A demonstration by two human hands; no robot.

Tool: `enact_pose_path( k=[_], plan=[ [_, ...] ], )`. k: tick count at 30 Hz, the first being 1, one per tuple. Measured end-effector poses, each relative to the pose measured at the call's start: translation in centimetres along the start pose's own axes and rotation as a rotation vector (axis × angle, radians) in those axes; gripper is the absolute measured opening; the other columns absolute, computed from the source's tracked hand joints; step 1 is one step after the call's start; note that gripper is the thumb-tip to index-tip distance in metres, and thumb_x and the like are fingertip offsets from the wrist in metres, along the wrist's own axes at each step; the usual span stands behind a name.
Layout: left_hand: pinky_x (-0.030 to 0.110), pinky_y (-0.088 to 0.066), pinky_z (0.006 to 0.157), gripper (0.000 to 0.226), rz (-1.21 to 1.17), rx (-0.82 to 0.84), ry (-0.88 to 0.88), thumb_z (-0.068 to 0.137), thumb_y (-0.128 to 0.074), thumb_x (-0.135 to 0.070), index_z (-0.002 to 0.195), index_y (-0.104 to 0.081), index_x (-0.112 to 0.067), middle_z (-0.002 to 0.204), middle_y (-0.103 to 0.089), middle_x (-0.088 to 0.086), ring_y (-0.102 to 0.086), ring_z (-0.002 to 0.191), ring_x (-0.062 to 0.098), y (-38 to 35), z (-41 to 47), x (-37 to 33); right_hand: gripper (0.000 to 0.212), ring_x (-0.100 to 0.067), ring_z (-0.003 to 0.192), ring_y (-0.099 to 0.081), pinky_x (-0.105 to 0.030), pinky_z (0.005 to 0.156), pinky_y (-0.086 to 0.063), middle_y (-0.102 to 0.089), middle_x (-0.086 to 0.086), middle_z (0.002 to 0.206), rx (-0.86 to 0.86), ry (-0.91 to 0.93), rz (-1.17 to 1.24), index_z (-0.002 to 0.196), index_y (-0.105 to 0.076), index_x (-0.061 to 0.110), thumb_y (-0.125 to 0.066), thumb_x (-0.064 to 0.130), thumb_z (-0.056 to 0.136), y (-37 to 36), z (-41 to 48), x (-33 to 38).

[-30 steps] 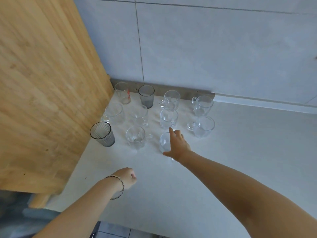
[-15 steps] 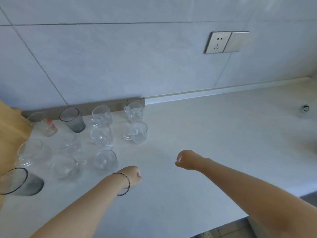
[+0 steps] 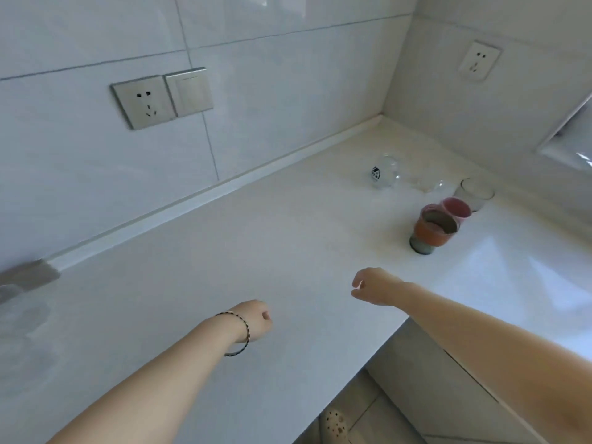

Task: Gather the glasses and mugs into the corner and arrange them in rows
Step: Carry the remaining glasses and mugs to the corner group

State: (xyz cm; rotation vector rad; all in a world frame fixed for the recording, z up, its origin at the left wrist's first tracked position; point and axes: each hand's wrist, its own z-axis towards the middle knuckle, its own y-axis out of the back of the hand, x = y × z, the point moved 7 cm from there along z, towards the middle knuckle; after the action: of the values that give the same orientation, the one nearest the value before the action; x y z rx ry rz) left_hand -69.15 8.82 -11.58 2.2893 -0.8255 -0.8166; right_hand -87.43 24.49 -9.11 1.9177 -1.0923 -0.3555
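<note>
Several glasses stand at the far right of the white counter: a clear round glass with a black label, a clear low glass beside it, a clear tumbler, a pink glass and an orange and grey cup. My right hand hovers over the counter short of the orange cup, fingers loosely curled, holding nothing. My left hand, with a bracelet at the wrist, is curled into a fist over the counter's middle and holds nothing. The rows of glasses in the corner lie out of view to the left.
A wall socket and switch sit on the tiled back wall, another socket on the right wall. The counter's front edge runs diagonally under my right forearm. A foot in a slipper shows on the floor below.
My view has swung right, away from the rows of glasses toward the loose ones. My right hand let go of the clear mug in the front row and moved right, empty. My left fist stayed.
</note>
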Motion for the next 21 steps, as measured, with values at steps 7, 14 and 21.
enact_pose_path(
  k=[7, 14, 21],
  plan=[
    [0.022, -0.037, 0.079, 0.011, -0.014, 0.043, 0.001, 0.091, -0.04, -0.02, 0.085, -0.049, -0.022, 0.09, -0.052, -0.003, -0.049, 0.09, 0.018, 0.5, 8.1, -12.0, 0.052, -0.034, 0.125, -0.043, -0.039, 0.102, -0.041, -0.042, -0.014, 0.137, -0.246, -0.088, 0.047, 0.133, -0.046, 0.012, -0.06, 0.031, 0.086, 9.5, 5.3, -14.6],
    [0.02, -0.035, 0.079, 0.009, -0.005, 0.045, 0.053, 0.094, -0.04, -0.022, 0.092, -0.049, -0.022, 0.097, -0.051, -0.002, -0.048, 0.09, 0.015, 1.2, 11.7, -14.5, 0.101, -0.036, 0.132, -0.028, -0.043, 0.109, -0.033, -0.018, -0.008, 0.152, -0.181, -0.145, -0.065, 0.15, -0.012, 0.029, -0.074, 0.045, 0.071, 12.0, 10.5, -20.6],
    [0.018, -0.035, 0.078, 0.009, -0.003, 0.052, 0.166, 0.095, -0.038, -0.022, 0.094, -0.048, -0.022, 0.104, -0.055, 0.001, -0.049, 0.092, 0.015, 1.2, 11.7, -11.5, 0.098, -0.032, 0.129, -0.027, -0.042, 0.106, -0.036, -0.032, -0.006, 0.146, -0.277, -0.059, -0.025, 0.147, -0.025, 0.025, -0.077, 0.041, 0.065, 12.2, 11.2, -20.8]
  ],
)
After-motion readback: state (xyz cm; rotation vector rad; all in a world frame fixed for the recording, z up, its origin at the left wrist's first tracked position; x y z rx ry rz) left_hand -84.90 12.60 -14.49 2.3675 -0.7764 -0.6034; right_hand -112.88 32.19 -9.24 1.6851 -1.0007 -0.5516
